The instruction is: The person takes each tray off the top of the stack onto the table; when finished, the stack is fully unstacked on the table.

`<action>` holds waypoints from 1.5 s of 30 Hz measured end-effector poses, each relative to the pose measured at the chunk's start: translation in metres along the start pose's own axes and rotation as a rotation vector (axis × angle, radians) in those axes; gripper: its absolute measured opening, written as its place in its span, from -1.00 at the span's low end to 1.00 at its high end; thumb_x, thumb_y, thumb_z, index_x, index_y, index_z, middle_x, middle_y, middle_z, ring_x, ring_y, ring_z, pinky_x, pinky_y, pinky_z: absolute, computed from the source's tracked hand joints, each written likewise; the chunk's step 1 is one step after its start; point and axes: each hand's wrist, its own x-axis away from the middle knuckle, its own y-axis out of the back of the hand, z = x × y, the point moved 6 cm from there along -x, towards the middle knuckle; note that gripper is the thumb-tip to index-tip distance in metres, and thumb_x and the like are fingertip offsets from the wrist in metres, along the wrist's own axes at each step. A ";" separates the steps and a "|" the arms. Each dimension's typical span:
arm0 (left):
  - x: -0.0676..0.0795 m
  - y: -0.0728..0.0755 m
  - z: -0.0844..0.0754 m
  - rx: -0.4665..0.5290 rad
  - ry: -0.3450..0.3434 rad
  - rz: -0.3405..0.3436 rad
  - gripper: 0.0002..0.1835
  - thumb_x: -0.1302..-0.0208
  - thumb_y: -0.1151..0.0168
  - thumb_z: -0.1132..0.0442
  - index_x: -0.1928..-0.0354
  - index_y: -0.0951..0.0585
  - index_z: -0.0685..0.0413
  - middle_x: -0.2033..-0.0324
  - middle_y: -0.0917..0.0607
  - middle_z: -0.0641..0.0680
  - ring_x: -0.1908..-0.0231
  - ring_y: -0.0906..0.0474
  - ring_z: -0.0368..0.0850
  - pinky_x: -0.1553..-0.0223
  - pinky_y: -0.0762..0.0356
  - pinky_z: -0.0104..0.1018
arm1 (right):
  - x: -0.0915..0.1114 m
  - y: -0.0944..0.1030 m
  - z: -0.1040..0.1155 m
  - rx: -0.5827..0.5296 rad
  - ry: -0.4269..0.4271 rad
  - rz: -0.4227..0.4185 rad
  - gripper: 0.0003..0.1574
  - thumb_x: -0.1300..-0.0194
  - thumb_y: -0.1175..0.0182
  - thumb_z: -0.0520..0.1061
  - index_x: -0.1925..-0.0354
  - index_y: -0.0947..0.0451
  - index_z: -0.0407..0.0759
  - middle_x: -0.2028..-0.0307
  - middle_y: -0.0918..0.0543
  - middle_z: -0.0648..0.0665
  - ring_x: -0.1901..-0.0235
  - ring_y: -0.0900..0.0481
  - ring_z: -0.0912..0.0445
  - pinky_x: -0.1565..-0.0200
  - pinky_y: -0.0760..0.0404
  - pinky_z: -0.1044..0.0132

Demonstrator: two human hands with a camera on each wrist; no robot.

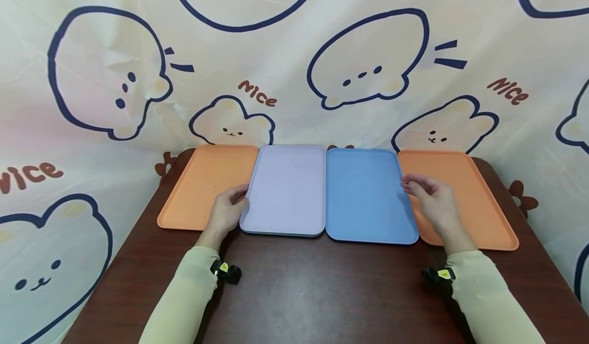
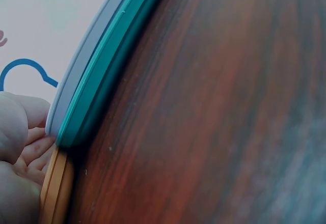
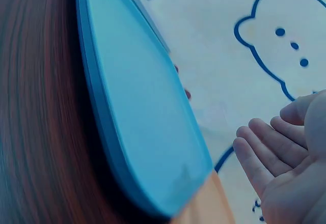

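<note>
In the head view my left hand (image 1: 224, 210) is at the left edge of a lavender tray (image 1: 286, 188), fingers loosely bent and touching its rim. The left wrist view shows a teal tray (image 2: 98, 94) stacked directly beneath the lavender one. My right hand (image 1: 436, 201) hovers by the right edge of a blue tray (image 1: 365, 196), over an orange tray (image 1: 476, 206). Its fingers are spread and hold nothing in the right wrist view. Another orange tray (image 1: 202, 180) lies under and behind my left hand.
The trays lie side by side in a row along the far part of a dark brown wooden table (image 1: 322, 293). A cloth with cartoon bears (image 1: 359, 119) hangs right behind the table. Each wrist wears a small black camera (image 1: 227, 272).
</note>
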 end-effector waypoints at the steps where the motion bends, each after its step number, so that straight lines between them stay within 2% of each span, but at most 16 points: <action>1: 0.000 0.000 0.000 0.001 0.002 -0.001 -0.49 -0.57 -0.13 0.41 -0.50 -0.49 0.31 -0.46 -0.54 0.37 -0.50 -0.46 0.26 -0.52 -0.46 0.08 | -0.001 -0.004 0.002 -0.005 0.006 0.005 -0.47 -0.70 -0.07 -0.13 -0.39 -0.51 -0.49 -0.28 -0.67 -0.50 0.03 -0.76 0.46 -0.07 -0.69 0.57; 6: 0.000 0.000 -0.001 0.000 -0.005 -0.005 -0.49 -0.56 -0.11 0.42 -0.50 -0.49 0.32 -0.46 -0.53 0.39 -0.50 -0.46 0.28 -0.52 -0.45 0.10 | -0.004 -0.025 0.010 -0.022 0.009 0.037 -0.50 -0.69 -0.09 -0.12 -0.37 -0.55 -0.43 -0.26 -0.68 -0.50 0.08 -0.73 0.53 -0.07 -0.67 0.60; 12: 0.000 -0.001 -0.002 -0.004 -0.011 0.000 -0.49 -0.57 -0.11 0.42 -0.50 -0.48 0.34 -0.46 -0.53 0.40 -0.50 -0.46 0.28 -0.53 -0.44 0.11 | -0.008 -0.051 0.015 -0.039 0.021 0.065 -0.54 -0.66 -0.13 -0.18 -0.33 -0.58 -0.46 -0.23 -0.71 -0.48 0.14 -0.72 0.55 -0.06 -0.68 0.59; 20: 0.000 -0.001 -0.001 0.025 -0.004 -0.008 -0.49 -0.56 -0.12 0.44 -0.49 -0.49 0.34 -0.45 -0.54 0.40 -0.50 -0.47 0.27 -0.53 -0.44 0.09 | -0.013 -0.081 0.020 -0.089 0.032 0.085 -0.58 -0.64 -0.14 -0.25 -0.28 -0.59 -0.52 -0.19 -0.72 -0.52 0.14 -0.75 0.51 -0.10 -0.74 0.42; 23: 0.000 -0.001 -0.001 0.016 0.000 -0.010 -0.50 -0.56 -0.12 0.44 -0.49 -0.50 0.33 -0.45 -0.54 0.39 -0.50 -0.47 0.26 -0.53 -0.44 0.08 | -0.014 -0.091 0.020 -0.105 0.025 0.092 -0.59 -0.63 -0.13 -0.28 -0.27 -0.59 -0.54 -0.18 -0.71 -0.54 0.11 -0.80 0.39 -0.13 -0.75 0.33; 28: 0.000 0.000 -0.002 0.014 -0.002 -0.012 -0.50 -0.56 -0.12 0.44 -0.48 -0.50 0.34 -0.46 -0.53 0.40 -0.50 -0.46 0.28 -0.53 -0.44 0.09 | -0.015 -0.106 0.021 -0.072 -0.001 0.102 -0.59 -0.63 -0.16 -0.23 -0.26 -0.62 -0.49 -0.15 -0.76 -0.49 -0.05 -0.85 -0.11 -0.16 -0.76 0.19; 31: 0.000 -0.001 -0.002 0.009 -0.003 -0.013 -0.49 -0.56 -0.12 0.43 -0.49 -0.49 0.34 -0.46 -0.53 0.40 -0.50 -0.46 0.28 -0.53 -0.44 0.10 | -0.015 -0.115 0.021 -0.061 -0.022 0.105 -0.57 -0.64 -0.16 -0.21 -0.28 -0.60 -0.49 -0.14 -0.77 -0.46 -0.13 -0.79 -0.29 -0.17 -0.76 0.16; 40: 0.001 -0.001 -0.002 -0.005 0.007 -0.012 -0.49 -0.56 -0.13 0.42 -0.49 -0.49 0.32 -0.46 -0.54 0.37 -0.50 -0.47 0.26 -0.52 -0.46 0.07 | -0.018 -0.142 0.019 -0.039 -0.065 0.150 -0.53 -0.64 -0.17 -0.19 -0.32 -0.58 -0.48 -0.17 -0.76 -0.44 -0.19 -0.77 -0.25 -0.18 -0.77 0.21; 45: 0.000 0.000 -0.001 -0.007 0.008 -0.011 -0.49 -0.57 -0.13 0.41 -0.49 -0.49 0.31 -0.46 -0.53 0.37 -0.50 -0.47 0.26 -0.53 -0.45 0.08 | -0.020 -0.156 0.018 0.018 -0.071 0.144 -0.56 -0.61 -0.19 -0.18 -0.28 -0.63 -0.44 -0.10 -0.80 -0.40 -0.12 -0.80 -0.20 -0.12 -0.78 0.23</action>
